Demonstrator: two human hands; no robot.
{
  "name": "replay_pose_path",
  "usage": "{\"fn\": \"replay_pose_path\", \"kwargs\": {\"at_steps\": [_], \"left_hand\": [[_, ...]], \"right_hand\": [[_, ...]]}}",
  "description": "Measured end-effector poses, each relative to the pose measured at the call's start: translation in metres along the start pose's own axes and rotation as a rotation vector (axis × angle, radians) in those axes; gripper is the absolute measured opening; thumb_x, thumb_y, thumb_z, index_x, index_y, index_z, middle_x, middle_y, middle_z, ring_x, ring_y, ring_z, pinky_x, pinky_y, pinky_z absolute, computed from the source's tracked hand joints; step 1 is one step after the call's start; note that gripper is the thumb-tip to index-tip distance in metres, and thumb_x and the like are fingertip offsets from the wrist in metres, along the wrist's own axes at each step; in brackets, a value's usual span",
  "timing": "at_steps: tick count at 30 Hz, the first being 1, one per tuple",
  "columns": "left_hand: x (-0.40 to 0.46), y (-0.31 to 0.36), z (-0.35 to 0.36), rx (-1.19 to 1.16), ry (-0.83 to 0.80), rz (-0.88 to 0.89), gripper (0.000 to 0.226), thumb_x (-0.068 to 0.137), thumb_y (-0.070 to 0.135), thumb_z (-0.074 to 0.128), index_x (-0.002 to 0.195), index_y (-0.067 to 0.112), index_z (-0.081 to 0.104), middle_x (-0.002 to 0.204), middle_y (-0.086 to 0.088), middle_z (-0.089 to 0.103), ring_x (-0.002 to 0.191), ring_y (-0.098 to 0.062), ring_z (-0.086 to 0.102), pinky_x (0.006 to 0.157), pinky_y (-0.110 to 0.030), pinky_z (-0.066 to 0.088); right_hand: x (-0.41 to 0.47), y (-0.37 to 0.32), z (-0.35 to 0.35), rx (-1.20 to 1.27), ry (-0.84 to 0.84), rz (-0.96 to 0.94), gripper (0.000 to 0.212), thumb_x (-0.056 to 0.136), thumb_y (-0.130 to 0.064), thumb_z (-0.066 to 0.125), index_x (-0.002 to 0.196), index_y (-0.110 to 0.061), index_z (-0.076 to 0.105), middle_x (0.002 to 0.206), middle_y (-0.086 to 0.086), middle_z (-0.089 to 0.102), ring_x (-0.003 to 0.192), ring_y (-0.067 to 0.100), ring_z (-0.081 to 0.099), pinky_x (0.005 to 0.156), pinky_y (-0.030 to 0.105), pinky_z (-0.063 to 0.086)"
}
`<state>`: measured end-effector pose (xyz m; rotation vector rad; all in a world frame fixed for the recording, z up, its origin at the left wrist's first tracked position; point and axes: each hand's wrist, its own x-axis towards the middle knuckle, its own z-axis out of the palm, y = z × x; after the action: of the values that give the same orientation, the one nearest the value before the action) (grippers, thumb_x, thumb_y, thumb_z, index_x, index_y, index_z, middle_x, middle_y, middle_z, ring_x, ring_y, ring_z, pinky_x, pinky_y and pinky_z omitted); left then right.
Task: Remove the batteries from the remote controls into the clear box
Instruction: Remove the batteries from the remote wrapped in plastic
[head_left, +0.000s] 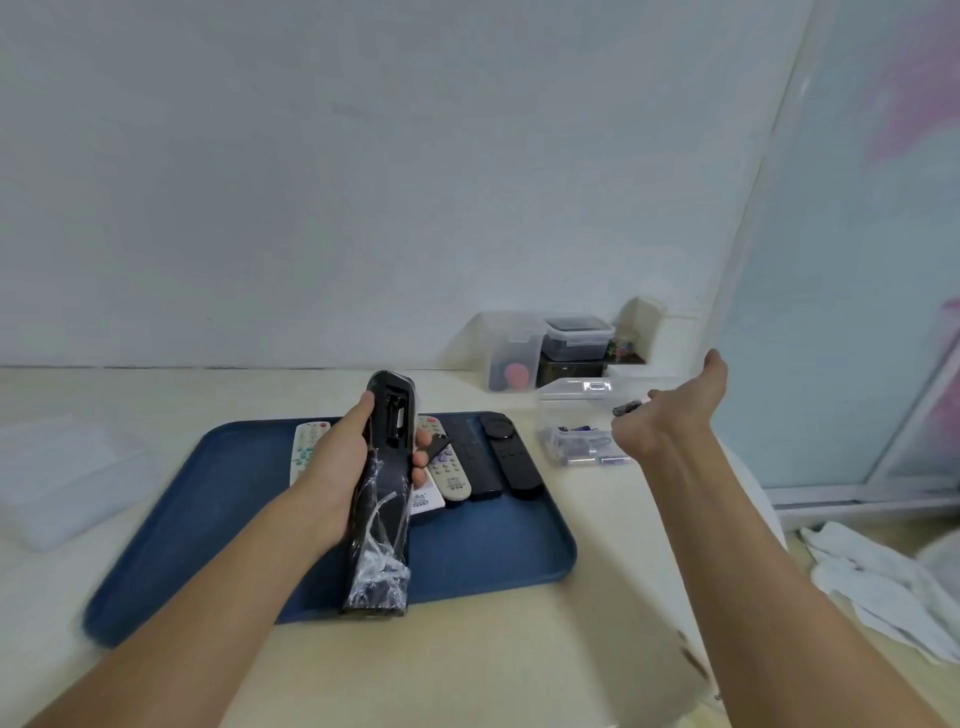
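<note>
**Battery over the box, remote held open-side up**

My left hand (347, 457) is wrapped around a long black remote control in crinkled clear plastic wrap (384, 493), thumb along one edge and fingertips curled over the other. I hold it back-side up above the dark blue plastic tray (488, 551), so its open battery compartment (396, 420) faces me; the bay looks mostly empty, though I cannot tell whether a cell is left in it. A small black strip (437, 447) sticks out by my fingertips, possibly the loose cover; I cannot be sure.

My right hand (670, 415) is stretched out to the right, thumb raised, the other fingers pinching a small dark cylindrical battery (627, 408). It hovers just above the small clear plastic box (563, 449) on the cream table (519, 649) beside the tray, which already holds several batteries. I judge the battery is about to be let go into it; the grip is at one end so the rest hangs free over the opening.

Lying side by side on the tray beyond my left hand are the other remotes: a white one with coloured buttons (305, 447), a pale one with grey and purple buttons (448, 467), and two slim black ones (511, 457). Whether those are emptied I cannot tell.

Further back stand lidded clear storage containers (511, 348), and a white cloth (878, 587) lies off to the right.
</note>
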<state>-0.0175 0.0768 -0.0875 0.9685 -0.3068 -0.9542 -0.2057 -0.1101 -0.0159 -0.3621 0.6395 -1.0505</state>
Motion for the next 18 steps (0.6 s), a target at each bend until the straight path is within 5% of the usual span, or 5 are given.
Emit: {"fn": "replay_pose_path", "kwargs": {"at_steps": [3,6,9,12,18], "left_hand": [[-0.002,0.003,-0.002,-0.020,0.020,-0.007,0.057,0.106,0.048,0.040,0.116,-0.004,0.060,0.081,-0.020,0.066,0.054,-0.024,0.057,0.045,-0.032,0.051],[-0.001,0.007,-0.004,-0.029,0.009,-0.015,0.062,0.105,0.051,0.039,0.109,-0.006,0.062,0.078,-0.019,0.067,0.054,-0.023,0.059,0.047,-0.030,0.053],[-0.003,0.016,-0.007,-0.044,0.028,0.006,0.067,0.102,0.054,0.047,0.091,-0.008,0.071,0.074,-0.019,0.066,0.053,-0.024,0.060,0.049,-0.031,0.055],[-0.013,0.036,-0.022,-0.057,0.077,0.074,0.049,0.098,0.045,0.059,0.099,-0.004,0.069,0.074,-0.016,0.068,0.054,-0.023,0.060,0.051,-0.032,0.055],[-0.050,0.093,-0.076,0.052,0.199,0.176,0.034,0.099,0.032,0.059,0.112,0.001,0.061,0.072,-0.012,0.063,0.053,-0.021,0.058,0.048,-0.028,0.053]], "right_hand": [[0.002,0.005,0.000,-0.011,-0.093,0.000,0.096,0.085,-0.074,0.045,0.160,-0.027,0.006,0.167,-0.001,0.006,0.152,0.019,0.013,0.121,0.041,0.016],[-0.005,0.014,-0.011,-0.002,-0.072,-0.050,0.088,0.090,-0.068,0.046,0.160,-0.024,0.014,0.166,0.002,0.012,0.153,0.017,0.013,0.122,0.035,0.015],[-0.026,0.036,-0.018,-0.040,0.059,-0.184,0.045,0.094,-0.040,0.057,0.129,-0.012,0.056,0.132,0.006,0.055,0.117,0.021,0.061,0.094,0.028,0.053],[-0.057,0.079,-0.001,-0.257,-0.077,-0.211,0.008,0.092,-0.020,0.060,0.095,-0.013,0.063,0.086,0.001,0.064,0.065,0.014,0.065,0.052,0.021,0.051],[-0.104,0.175,0.066,-0.976,-0.836,-0.246,0.016,0.092,-0.012,0.065,0.080,-0.016,0.075,0.071,0.002,0.072,0.061,0.008,0.062,0.055,0.021,0.051]]}}
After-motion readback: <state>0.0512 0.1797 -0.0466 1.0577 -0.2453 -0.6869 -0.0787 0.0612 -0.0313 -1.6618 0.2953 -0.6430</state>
